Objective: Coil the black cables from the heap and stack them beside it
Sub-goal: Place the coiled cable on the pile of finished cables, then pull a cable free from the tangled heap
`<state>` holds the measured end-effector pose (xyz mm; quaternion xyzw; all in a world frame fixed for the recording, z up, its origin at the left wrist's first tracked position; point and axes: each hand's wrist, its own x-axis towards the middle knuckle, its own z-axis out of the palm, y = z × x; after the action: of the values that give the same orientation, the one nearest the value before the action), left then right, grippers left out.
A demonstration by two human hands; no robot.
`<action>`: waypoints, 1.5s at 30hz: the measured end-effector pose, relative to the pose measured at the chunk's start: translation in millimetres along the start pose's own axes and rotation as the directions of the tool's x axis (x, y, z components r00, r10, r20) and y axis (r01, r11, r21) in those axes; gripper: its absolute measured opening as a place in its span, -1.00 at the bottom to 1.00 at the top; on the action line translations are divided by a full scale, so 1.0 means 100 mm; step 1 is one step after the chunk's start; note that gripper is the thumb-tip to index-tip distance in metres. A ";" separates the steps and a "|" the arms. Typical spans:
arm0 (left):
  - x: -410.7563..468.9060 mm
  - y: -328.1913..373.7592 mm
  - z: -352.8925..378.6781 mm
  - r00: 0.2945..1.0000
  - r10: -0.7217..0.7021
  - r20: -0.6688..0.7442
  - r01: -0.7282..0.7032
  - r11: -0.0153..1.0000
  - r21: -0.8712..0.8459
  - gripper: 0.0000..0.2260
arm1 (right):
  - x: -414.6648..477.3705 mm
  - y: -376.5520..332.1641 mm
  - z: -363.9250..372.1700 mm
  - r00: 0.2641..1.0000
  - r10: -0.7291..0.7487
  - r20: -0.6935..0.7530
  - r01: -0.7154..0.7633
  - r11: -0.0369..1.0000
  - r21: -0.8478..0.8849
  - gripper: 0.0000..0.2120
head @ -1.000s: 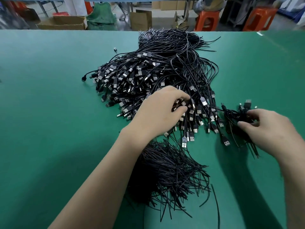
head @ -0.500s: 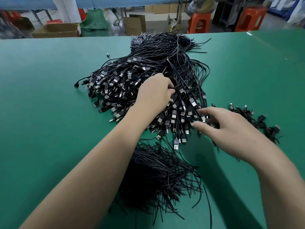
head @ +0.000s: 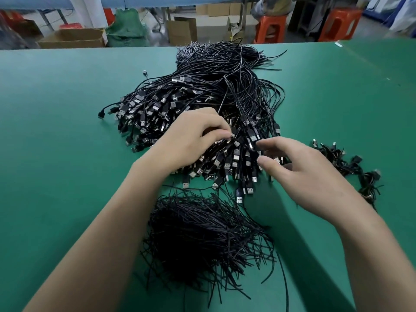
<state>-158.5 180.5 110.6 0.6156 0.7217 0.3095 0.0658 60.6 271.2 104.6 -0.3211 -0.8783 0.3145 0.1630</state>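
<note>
The heap of thin black USB cables (head: 213,97) at 12 o'clock on the green table (head: 56,154) looks light, limp and tangle-prone, so it is probably best drawn by a rigid silver-tipped plug (head: 233,134) like the one the left hand (head: 193,138) pinches with curled fingers, while the right hand (head: 308,176) at 3 o'clock reaches in, fingers parted and empty.

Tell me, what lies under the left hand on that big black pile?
The left hand rests on the USB plugs of the cable heap, its fingers pinching one plug. The plugs directly beneath the palm are covered.
</note>
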 end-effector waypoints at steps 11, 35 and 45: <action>-0.58 0.27 -0.23 0.968 0.111 -0.224 -0.165 0.957 -0.239 -0.91 | -0.06 -0.08 -0.08 0.981 -0.150 0.121 0.028 0.732 0.681 -0.48; -0.59 0.33 0.21 0.979 0.071 0.189 0.012 0.915 -0.404 -0.68 | -0.19 -0.59 -0.26 0.808 -0.545 0.223 -0.452 -0.332 0.828 -0.59; -0.63 0.24 -0.14 0.986 -0.001 -0.166 -0.044 0.962 -0.268 -0.82 | -0.24 -0.54 0.16 0.841 -0.136 0.523 -0.066 0.935 0.349 -0.47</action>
<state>-130.4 117.7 116.5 0.5812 0.6688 0.4556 0.0861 45.2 215.9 125.9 -0.1686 -0.8232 0.5414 -0.0297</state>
